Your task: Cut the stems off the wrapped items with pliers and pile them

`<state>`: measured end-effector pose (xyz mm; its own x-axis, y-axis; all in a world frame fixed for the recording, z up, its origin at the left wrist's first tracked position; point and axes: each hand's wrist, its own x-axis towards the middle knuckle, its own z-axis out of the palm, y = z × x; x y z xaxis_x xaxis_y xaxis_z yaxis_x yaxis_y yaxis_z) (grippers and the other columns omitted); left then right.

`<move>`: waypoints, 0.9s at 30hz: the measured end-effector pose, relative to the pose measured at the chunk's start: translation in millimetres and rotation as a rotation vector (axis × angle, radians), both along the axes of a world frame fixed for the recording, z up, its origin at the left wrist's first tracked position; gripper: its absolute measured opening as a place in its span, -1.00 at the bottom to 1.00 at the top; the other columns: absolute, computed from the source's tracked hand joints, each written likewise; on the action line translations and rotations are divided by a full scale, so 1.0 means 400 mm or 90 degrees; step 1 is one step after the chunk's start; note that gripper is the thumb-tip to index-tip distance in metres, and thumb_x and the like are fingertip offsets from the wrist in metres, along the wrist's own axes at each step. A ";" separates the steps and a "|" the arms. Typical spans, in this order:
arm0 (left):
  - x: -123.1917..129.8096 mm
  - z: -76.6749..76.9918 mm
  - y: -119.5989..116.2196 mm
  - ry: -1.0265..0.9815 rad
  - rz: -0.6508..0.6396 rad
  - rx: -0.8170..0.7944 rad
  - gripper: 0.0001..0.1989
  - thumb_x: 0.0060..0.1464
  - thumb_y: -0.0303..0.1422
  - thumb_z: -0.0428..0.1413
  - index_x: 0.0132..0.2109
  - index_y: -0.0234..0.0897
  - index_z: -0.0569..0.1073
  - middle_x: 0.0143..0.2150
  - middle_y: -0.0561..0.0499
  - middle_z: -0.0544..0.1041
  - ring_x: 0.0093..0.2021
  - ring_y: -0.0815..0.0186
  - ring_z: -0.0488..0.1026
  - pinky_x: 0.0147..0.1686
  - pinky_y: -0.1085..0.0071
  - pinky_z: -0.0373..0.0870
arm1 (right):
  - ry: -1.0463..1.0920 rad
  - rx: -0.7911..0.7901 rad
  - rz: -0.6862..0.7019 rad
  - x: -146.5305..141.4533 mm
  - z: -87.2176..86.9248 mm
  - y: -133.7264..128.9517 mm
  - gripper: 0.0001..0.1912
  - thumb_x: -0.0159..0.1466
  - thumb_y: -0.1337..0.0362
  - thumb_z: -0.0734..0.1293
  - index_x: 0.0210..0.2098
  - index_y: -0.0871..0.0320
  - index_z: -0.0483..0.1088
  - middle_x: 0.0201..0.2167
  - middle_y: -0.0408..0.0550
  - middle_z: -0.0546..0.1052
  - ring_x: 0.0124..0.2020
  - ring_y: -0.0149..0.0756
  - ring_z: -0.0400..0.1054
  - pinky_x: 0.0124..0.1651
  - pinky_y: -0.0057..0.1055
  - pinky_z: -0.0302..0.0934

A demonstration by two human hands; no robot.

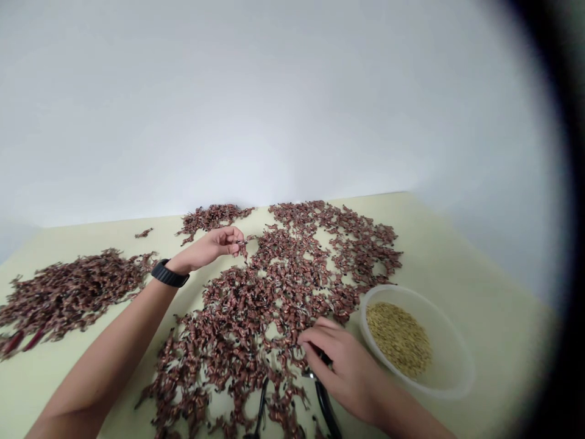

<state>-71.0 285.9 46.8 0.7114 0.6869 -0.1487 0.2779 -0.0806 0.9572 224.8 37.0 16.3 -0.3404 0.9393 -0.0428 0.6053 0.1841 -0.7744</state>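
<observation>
My left hand (226,239), with a black band on its wrist, pinches one small brown horse figurine (244,249) above the table's far middle. Beneath and around it spreads a wide pile of similar figurines (292,268). Over the near right side of that pile, my right hand (340,360) has its thumb and fingers closed together. Whatever lies between those fingertips is hidden. Just below the right hand, a black-handled pair of pliers (325,405) lies partly covered among the figurines.
A translucent plastic bowl (457,366) with small yellowish pieces (400,338) stands at the right, close to my right forearm. Another heap of figurines (77,289) lies at the left. A smaller cluster (212,216) sits at the back, near the pale wall (283,103).
</observation>
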 end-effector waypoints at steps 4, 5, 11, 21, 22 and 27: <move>-0.014 -0.006 0.028 -0.021 0.109 0.052 -0.79 0.20 -0.25 0.23 -0.09 -0.24 0.46 -0.20 -0.06 0.55 -0.16 0.26 0.48 -0.10 0.28 0.39 | -0.002 0.013 -0.005 0.000 0.000 0.000 -0.75 0.48 0.30 0.18 -0.26 0.11 0.46 -0.33 -0.04 0.44 -0.22 -0.22 0.35 -0.13 -0.29 0.25; -0.022 -0.010 0.045 -0.022 0.156 0.078 -0.78 0.18 -0.24 0.24 -0.10 -0.24 0.46 -0.18 -0.07 0.56 -0.16 0.25 0.49 -0.11 0.29 0.39 | -0.001 0.022 -0.005 0.000 0.000 0.000 -0.75 0.47 0.30 0.19 -0.26 0.11 0.46 -0.33 -0.04 0.44 -0.22 -0.22 0.35 -0.13 -0.29 0.25; -0.075 -0.043 0.204 0.075 0.512 0.281 -0.68 0.16 -0.16 0.20 -0.06 -0.28 0.43 -0.17 -0.12 0.57 -0.22 0.20 0.48 -0.19 0.28 0.37 | 0.010 0.048 -0.007 0.001 0.002 0.001 -0.77 0.46 0.32 0.22 -0.27 0.11 0.46 -0.36 -0.05 0.45 -0.25 -0.23 0.35 -0.16 -0.34 0.26; 0.022 -0.042 0.121 0.234 0.204 0.474 -0.69 0.23 -0.17 0.15 0.04 -0.19 0.53 0.09 -0.14 0.54 0.08 0.04 0.42 0.13 0.05 0.30 | 0.006 0.033 0.000 0.002 0.005 0.001 -0.76 0.46 0.33 0.20 -0.27 0.11 0.46 -0.35 -0.03 0.45 -0.24 -0.21 0.34 -0.15 -0.31 0.26; 0.042 -0.042 0.101 0.232 0.115 0.443 -0.68 0.25 -0.16 0.14 0.07 -0.16 0.53 0.11 -0.12 0.54 0.06 0.06 0.43 0.10 0.07 0.33 | 0.003 0.028 0.000 0.003 0.004 0.001 -0.76 0.46 0.33 0.19 -0.27 0.12 0.46 -0.35 -0.03 0.45 -0.24 -0.21 0.34 -0.16 -0.30 0.25; 0.123 -0.074 0.081 0.167 -0.056 0.450 -0.57 0.25 -0.37 0.11 0.25 -0.07 0.46 0.29 -0.08 0.45 0.27 0.07 0.34 0.28 -0.01 0.20 | -0.001 0.021 0.005 0.004 -0.001 0.001 -0.76 0.47 0.32 0.19 -0.27 0.11 0.45 -0.35 -0.04 0.44 -0.24 -0.21 0.34 -0.17 -0.31 0.24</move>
